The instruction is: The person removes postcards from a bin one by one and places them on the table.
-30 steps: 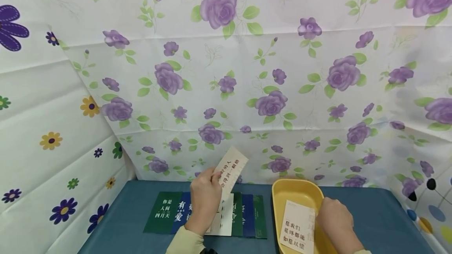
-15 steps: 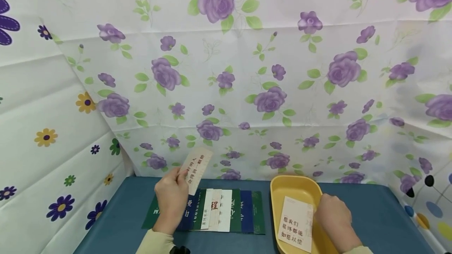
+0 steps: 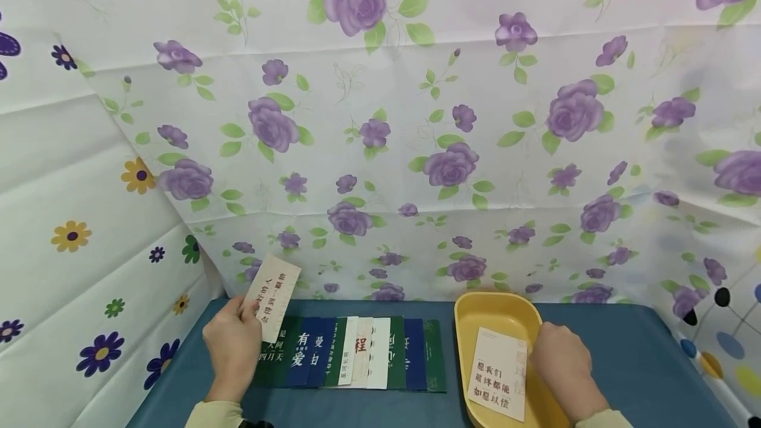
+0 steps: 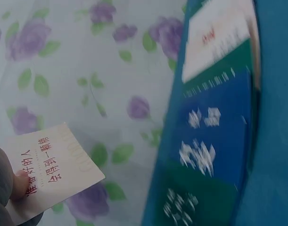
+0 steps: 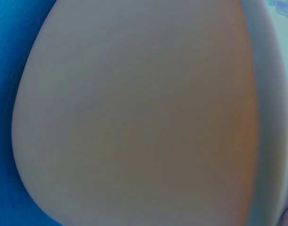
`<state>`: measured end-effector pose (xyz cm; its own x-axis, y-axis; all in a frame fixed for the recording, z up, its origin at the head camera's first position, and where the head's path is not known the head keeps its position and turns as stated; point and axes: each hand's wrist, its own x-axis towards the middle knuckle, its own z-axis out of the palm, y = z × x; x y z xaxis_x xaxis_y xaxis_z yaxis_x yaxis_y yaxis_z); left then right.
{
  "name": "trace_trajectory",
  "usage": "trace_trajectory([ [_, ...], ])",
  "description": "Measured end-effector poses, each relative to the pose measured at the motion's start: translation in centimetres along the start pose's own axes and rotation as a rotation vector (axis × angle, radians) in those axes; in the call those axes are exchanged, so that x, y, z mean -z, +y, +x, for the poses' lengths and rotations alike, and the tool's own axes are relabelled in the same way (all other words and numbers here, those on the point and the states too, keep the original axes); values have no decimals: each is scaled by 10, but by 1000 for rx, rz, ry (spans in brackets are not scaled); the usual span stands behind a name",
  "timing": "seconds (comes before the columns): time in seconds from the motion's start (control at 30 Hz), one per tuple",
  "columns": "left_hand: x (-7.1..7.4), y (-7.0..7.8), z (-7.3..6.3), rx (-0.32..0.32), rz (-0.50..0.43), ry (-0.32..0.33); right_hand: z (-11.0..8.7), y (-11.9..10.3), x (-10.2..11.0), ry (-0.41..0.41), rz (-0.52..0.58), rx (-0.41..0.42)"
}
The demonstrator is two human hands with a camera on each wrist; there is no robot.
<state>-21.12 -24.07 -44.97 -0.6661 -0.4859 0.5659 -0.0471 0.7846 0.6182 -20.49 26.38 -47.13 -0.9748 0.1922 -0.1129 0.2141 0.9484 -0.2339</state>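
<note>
My left hand [image 3: 233, 343] pinches a cream card [image 3: 277, 297] with dark red Chinese characters, holding it up over the left end of a row of overlapping cards. In the left wrist view the thumb presses on the lettered face of this card [image 4: 70, 172]. The row's left end is a green card [image 3: 271, 375] with white writing, partly behind the hand. At the right, my right hand [image 3: 561, 370] grips the right rim of a yellow tray [image 3: 498, 309], its fingers hidden. Inside that tray lies another cream card [image 3: 498, 375]. The right wrist view is filled by the tray's wall [image 5: 134, 113].
Beside the green card, blue cards [image 3: 300, 362], white cards [image 3: 378, 355] and more green and blue ones overlap along the blue-green table [image 3: 345, 409]. Behind the table hangs a white sheet [image 3: 392, 170] with purple flowers; a second flowered sheet [image 3: 107, 276] closes the left side.
My left hand has moved left with the cream card, from above the row's middle to its left end, uncovering the middle cards. The right hand stays at the tray's rim.
</note>
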Motion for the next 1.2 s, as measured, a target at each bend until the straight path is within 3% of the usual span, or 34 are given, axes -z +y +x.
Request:
trace_trajectory([
  [0.17, -1, -24, 1, 59, 52, -49, -1, 1, 3, -2, -3, -2],
  [0.47, -4, -56, -4, 198, 143, -231, -2, 1, 3, -49, 8, -15],
  [0.83, -16, -76, -13, 260, 169, -354, -1, -1, 2, -22, 3, -13],
  [1.2, -23, -83, -22, 308, 312, -391, 0, -1, 0, -21, 6, -10],
])
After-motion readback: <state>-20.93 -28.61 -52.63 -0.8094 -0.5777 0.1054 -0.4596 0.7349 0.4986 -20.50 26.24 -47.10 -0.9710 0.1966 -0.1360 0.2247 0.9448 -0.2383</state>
